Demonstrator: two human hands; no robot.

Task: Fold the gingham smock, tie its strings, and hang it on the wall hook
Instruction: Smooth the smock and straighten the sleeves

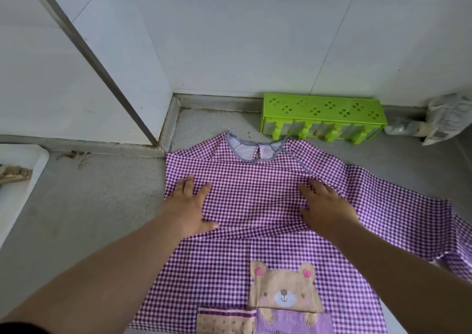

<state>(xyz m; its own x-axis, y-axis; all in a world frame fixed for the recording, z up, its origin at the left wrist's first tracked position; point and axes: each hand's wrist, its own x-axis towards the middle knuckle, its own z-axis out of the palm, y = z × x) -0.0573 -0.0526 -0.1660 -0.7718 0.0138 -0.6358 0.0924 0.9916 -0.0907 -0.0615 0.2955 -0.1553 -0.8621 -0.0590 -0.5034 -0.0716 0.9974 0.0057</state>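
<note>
The purple-and-white gingham smock (255, 188) lies flat and face up on a grey counter, neckline toward the wall, with a brown bear patch (283, 293) near the bottom edge of the view. Its left sleeve is folded across the chest; the right sleeve (398, 206) spreads out to the right. My left hand (191, 206) presses flat on the folded part at the smock's left side, fingers apart. My right hand (324, 206) rests flat on the chest near the right armpit, fingers spread over a crease. No strings or wall hook are in view.
A green plastic rack (324, 114) lies against the wall just behind the neckline. A crumpled clear plastic bag (444, 119) sits at the far right. A white tray (18, 188) holding a wooden item stands at the left edge. White tiled walls meet in the corner.
</note>
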